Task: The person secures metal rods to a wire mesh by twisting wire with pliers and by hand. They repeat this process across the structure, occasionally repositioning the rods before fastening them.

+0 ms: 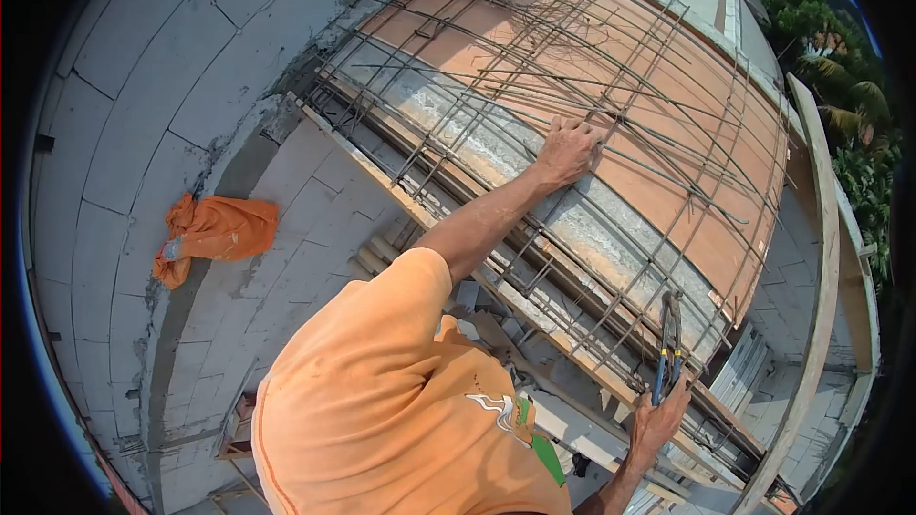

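Note:
My left hand reaches out over the steel mesh, its fingers closed around a reinforcing bar where several bars cross. Lower right, my right hand grips the blue and yellow handles of a pair of pincers. The metal jaws point up and away from me, above the bars near the formwork edge. Whether the jaws touch any wire is not clear. Beneath the mesh lie reddish-brown panels and a strip of grey, rough concrete.
A block wall rises at left, with an orange cloth on its ledge. Wooden boards edge a trench of bar cages. A long plank leans at right. Loose thin bars lie on the mesh. Trees stand beyond.

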{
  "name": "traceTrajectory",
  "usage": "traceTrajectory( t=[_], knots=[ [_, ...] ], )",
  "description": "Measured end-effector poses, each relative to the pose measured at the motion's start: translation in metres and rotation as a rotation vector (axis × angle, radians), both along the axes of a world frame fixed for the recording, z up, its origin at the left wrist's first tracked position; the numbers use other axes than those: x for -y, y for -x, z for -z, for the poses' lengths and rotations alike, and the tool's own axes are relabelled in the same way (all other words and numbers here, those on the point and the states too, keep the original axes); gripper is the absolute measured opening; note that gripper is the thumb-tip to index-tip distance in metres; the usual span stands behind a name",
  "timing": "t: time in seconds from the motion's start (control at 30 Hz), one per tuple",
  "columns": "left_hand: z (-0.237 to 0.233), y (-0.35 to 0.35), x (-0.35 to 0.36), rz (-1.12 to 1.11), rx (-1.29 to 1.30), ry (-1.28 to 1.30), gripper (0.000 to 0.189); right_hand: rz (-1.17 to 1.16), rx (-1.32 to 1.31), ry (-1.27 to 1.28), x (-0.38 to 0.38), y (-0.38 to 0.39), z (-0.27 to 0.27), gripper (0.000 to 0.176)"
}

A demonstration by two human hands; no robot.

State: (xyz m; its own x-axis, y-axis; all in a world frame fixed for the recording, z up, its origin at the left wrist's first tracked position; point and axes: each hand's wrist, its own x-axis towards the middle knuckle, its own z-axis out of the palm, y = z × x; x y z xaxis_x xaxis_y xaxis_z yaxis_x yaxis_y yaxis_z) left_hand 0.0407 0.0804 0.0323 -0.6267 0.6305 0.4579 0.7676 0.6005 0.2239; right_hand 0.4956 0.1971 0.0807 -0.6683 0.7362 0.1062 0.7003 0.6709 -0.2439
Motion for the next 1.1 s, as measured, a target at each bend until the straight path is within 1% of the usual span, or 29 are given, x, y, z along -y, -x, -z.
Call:
traceTrajectory(
  t=[0.07, 0.13, 0.2, 0.23, 0.27, 0.33, 0.4, 0.47, 0.5, 0.53, 0.57, 0.6, 0.63, 0.67, 0.83, 0.87, 0.93, 0.97, 1.07, 1.1],
  knots=[
    [0.001, -0.001, 0.005, 0.005, 0.030, 0.019, 0.021, 0.003, 0.092, 0.103, 0.004, 0.002, -0.006, 0.070],
    [0.000, -0.001, 0.002, 0.007, 0.039, -0.029, 0.019, -0.031, 0.081, 0.070, 0.000, 0.005, -0.004, 0.071],
    [0.003, -0.001, 0.002, 0.033, 0.045, -0.050, 0.018, -0.018, 0.126, 0.117, -0.001, 0.006, -0.007, 0.071],
    [0.003, 0.000, 0.002, 0.019, 0.031, -0.046, 0.018, -0.069, 0.130, 0.075, -0.006, 0.003, -0.001, 0.071],
    [0.005, 0.001, 0.001, 0.015, 0.018, -0.040, 0.017, -0.037, 0.137, 0.075, -0.003, 0.005, 0.003, 0.071],
    [0.005, -0.002, -0.003, 0.047, 0.024, -0.051, 0.017, -0.038, 0.083, 0.087, -0.003, 0.008, 0.003, 0.072],
    [0.002, 0.000, -0.001, 0.007, 0.037, -0.037, 0.016, -0.020, 0.121, 0.080, -0.003, 0.007, 0.004, 0.071],
    [0.002, 0.001, 0.003, 0.014, -0.003, -0.051, 0.015, -0.029, 0.106, 0.058, -0.006, 0.009, 0.010, 0.071],
    [0.002, 0.003, 0.005, 0.006, -0.021, -0.049, 0.015, -0.017, 0.139, 0.083, -0.007, 0.010, 0.009, 0.076],
    [0.004, 0.000, 0.001, 0.013, -0.032, -0.054, 0.014, 0.013, 0.146, 0.082, -0.004, 0.010, 0.009, 0.076],
    [0.004, -0.004, -0.003, 0.052, -0.019, -0.066, 0.014, 0.018, 0.131, 0.097, -0.003, 0.009, 0.010, 0.076],
    [0.000, -0.004, -0.001, 0.044, 0.014, -0.064, 0.014, 0.026, 0.112, 0.105, -0.003, 0.009, 0.010, 0.077],
    [-0.003, -0.002, 0.001, 0.036, 0.045, -0.061, 0.014, 0.001, 0.077, 0.054, 0.000, 0.012, 0.008, 0.078],
    [-0.004, -0.001, 0.001, 0.047, 0.028, -0.085, 0.014, 0.001, 0.061, 0.061, -0.001, 0.010, 0.010, 0.077],
    [0.000, 0.000, -0.002, 0.064, 0.064, -0.081, 0.016, 0.014, 0.070, 0.009, 0.001, 0.014, 0.002, 0.081],
    [0.001, 0.000, -0.004, 0.090, 0.069, -0.086, 0.016, 0.040, 0.074, 0.003, 0.002, 0.013, -0.001, 0.081],
    [-0.003, -0.001, -0.002, 0.051, 0.014, -0.057, 0.015, 0.031, 0.093, -0.004, 0.003, 0.017, -0.005, 0.079],
    [-0.005, -0.002, -0.002, 0.042, 0.035, -0.043, 0.015, 0.035, 0.051, 0.037, 0.003, 0.021, -0.011, 0.077],
    [-0.005, -0.004, -0.002, 0.050, 0.046, -0.063, 0.016, 0.015, 0.068, 0.030, 0.003, 0.023, -0.009, 0.078],
    [-0.003, -0.002, -0.003, 0.062, -0.001, -0.100, 0.016, 0.028, 0.074, 0.062, 0.004, 0.027, -0.012, 0.076]
  ],
)
